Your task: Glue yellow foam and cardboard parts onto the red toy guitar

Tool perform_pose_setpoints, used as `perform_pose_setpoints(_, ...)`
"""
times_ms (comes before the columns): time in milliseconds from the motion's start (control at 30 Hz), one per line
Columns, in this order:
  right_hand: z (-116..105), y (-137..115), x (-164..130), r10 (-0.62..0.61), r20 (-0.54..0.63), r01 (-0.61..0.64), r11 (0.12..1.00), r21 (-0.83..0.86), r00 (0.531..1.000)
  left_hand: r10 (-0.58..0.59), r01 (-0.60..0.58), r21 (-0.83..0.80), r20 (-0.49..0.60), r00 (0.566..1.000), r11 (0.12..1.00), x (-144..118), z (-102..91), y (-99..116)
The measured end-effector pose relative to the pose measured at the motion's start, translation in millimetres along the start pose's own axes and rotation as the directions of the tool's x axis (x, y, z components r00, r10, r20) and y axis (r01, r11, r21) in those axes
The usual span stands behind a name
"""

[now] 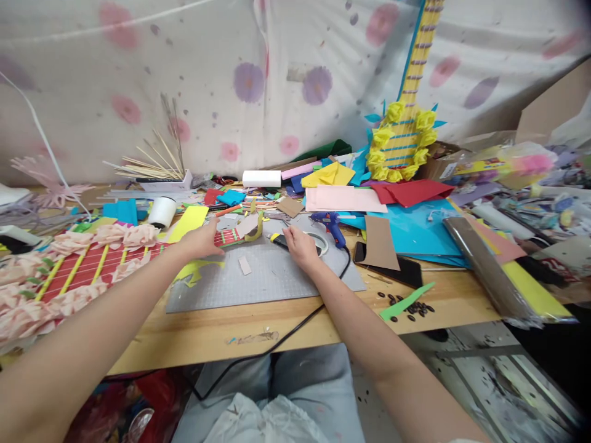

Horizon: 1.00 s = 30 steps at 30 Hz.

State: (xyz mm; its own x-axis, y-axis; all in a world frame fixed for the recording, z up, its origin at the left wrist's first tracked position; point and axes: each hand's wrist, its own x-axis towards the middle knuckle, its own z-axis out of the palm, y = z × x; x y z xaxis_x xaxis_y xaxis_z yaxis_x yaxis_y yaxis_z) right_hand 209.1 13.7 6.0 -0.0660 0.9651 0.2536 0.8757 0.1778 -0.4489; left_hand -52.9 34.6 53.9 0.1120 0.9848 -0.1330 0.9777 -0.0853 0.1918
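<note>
A handmade red craft guitar (92,271) with yellow strips and pale pink crepe flowers lies at the left. My left hand (203,240) is closed around its neck, near the headstock (249,227) of cardboard and yellow-green paper. Over the grey cutting mat (263,280), my right hand (300,247) has its fingers pinched together by a small grey tip; what they hold is mostly hidden. Below that hand lies a yellow and black tool (278,240), partly covered. A roll of tape (322,244) and a blue glue gun (331,226) are just to its right.
A yellow-flowered craft guitar (401,144) stands upright at the back. A phone (409,271) lies under brown card (381,242), with dark beads (410,309) nearby. The glue gun's black cord (295,331) crosses the table edge. Paper sheets and wooden sticks (157,161) crowd the back.
</note>
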Motion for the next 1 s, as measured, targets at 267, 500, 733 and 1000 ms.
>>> perform_pose_setpoints(267, 1, 0, -1, 0.009, 0.032, -0.009, 1.0, 0.025, 0.999, -0.054, 0.047, 0.214, 0.026, 0.998, 0.976, -16, -13.5, -40)
perform_pose_setpoints(500, -8, -17, 4, -0.048, 0.024, 0.045, 0.992, 0.118, 0.999, -0.077, 0.11, 0.138, -0.223, 0.972, 0.984, -14, -54.7, -27)
perform_pose_setpoints(733, -2, -51, 6, -0.201, 0.039, 0.16, 0.869, 0.469, 0.979, -0.112, 0.129, 0.016, -0.391, 0.914, 0.992, -9, -116.5, 20)
perform_pose_setpoints(1000, 6, -92, 1, -0.181, 0.394, -0.327, 0.313, 0.892, 0.901, -0.256, 0.146, -0.236, -0.55, 0.795, 0.961, 14, -134.9, 47)
